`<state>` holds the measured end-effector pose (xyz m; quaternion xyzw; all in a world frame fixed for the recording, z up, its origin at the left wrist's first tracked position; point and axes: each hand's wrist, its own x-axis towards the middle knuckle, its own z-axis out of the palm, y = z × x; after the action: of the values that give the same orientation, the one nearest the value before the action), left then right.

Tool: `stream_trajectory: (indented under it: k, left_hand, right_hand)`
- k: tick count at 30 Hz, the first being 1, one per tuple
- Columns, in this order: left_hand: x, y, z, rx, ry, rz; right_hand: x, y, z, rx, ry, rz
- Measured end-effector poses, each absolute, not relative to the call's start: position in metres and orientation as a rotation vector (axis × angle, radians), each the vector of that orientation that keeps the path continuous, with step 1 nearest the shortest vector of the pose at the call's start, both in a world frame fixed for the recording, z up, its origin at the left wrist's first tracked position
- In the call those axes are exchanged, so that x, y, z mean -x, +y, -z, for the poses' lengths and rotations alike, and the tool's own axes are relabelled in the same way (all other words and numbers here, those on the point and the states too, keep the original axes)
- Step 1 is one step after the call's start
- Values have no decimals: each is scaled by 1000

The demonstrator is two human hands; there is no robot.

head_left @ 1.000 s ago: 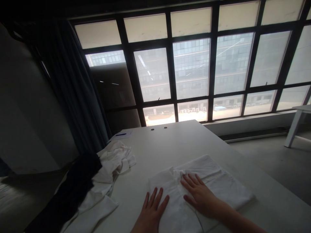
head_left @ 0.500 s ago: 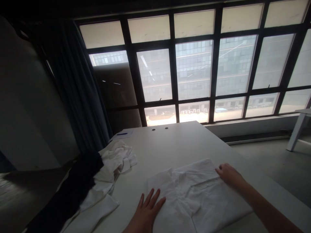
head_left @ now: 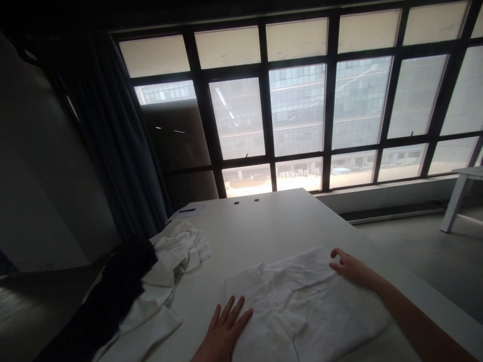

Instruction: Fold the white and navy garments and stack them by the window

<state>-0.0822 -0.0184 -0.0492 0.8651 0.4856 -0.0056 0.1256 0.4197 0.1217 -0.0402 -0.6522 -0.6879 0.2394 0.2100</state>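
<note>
A white garment (head_left: 279, 306), which looks like a folded shirt, lies on the white table (head_left: 256, 226) in front of me. Creases gather around its middle. My left hand (head_left: 226, 327) rests flat at the garment's left edge, fingers spread. At the upper right edge of the cloth is my right hand (head_left: 345, 266), its index finger bent and apart from the thumb. I see no cloth between those two fingertips; the other fingers are partly hidden.
Crumpled white clothes (head_left: 177, 256) and a black garment (head_left: 116, 291) lie along the table's left side. Behind them are paper and a dark pen (head_left: 187, 210). A dark blue curtain (head_left: 116, 141) hangs at the left, and another white table (head_left: 453, 201) stands at the far right.
My right hand has loosened from its pinch at the garment's edge, thumb and index finger now apart. My left hand stays spread at the left edge. The view has shifted slightly.
</note>
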Motion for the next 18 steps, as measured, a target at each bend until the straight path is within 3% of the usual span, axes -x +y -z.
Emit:
stream_trajectory:
  k: [9, 18]
  left_hand:
    - [88, -17, 55, -2494, 1430, 14]
    - [95, -20, 24, -2395, 1560, 103]
  right_hand:
    - [-427, 87, -6, 1314, -1640, -1556]
    - [-410, 76, -31, 1456, -1797, -1480]
